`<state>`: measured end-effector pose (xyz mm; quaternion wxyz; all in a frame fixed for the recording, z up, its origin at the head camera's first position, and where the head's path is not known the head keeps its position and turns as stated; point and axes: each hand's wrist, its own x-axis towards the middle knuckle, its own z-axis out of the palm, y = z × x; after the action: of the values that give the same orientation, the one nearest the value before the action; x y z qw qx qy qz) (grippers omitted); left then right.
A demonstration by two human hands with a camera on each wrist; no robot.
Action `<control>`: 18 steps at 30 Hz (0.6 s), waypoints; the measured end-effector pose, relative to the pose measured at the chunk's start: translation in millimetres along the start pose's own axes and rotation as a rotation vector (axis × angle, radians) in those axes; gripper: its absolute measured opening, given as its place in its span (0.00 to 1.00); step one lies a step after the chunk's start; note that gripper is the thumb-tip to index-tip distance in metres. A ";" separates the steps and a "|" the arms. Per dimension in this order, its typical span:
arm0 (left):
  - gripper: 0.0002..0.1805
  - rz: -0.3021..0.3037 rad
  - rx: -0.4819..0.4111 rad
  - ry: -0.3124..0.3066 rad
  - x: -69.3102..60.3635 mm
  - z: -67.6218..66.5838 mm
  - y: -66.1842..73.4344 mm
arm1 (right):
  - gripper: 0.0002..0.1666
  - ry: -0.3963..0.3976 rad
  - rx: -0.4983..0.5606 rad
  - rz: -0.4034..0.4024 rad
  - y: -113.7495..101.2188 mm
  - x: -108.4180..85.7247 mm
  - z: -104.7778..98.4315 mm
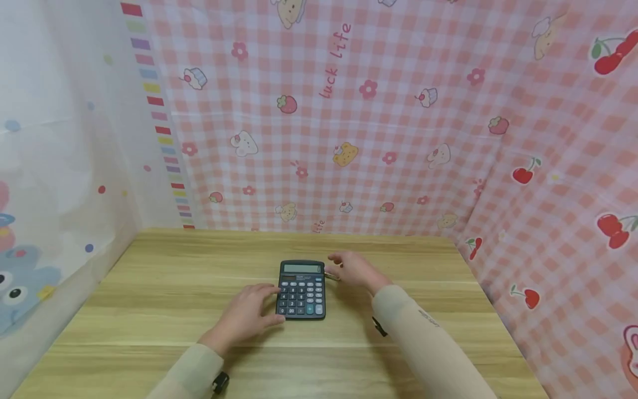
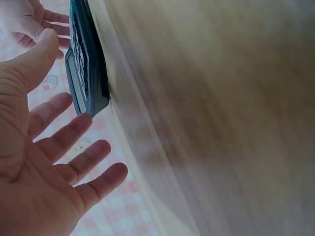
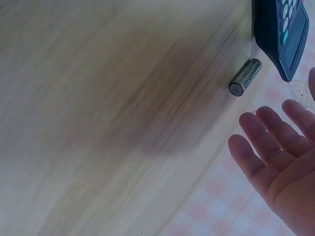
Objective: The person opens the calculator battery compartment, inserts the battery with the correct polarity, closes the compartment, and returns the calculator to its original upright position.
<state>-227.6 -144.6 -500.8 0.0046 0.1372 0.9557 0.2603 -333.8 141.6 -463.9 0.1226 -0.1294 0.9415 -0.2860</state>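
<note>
Fingers spread, my left hand (image 1: 242,315) and right hand (image 1: 356,270) flank one calculator (image 1: 301,293), one battery (image 3: 245,77), toward the tabletop's (image 1: 199,252) far edge.

The right sleeve (image 1: 438,346) is pale beige, with a small dark script-like marking (image 1: 428,318) up from its cuff (image 1: 390,302) and a black block (image 1: 380,326) beside that cuff. Left of the right sleeve, the matching left sleeve (image 1: 191,370) has a second black block (image 1: 220,382).

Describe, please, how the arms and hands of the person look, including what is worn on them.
The left hand and right hand wear no gloves. The left sleeve and right sleeve are long and pale beige; the right one bears a small dark marking, unreadable here. A small black object shows beside each cuff.
</note>
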 end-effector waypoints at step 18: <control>0.47 -0.012 0.082 0.002 6.4 5.5 -4.1 | 0.25 0.024 -0.048 -0.048 1.8 10.9 0.8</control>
<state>-234.4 -143.5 -507.2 -0.0004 0.1314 0.9664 0.2207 -344.0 139.2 -467.3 0.1012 -0.1513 0.9462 -0.2676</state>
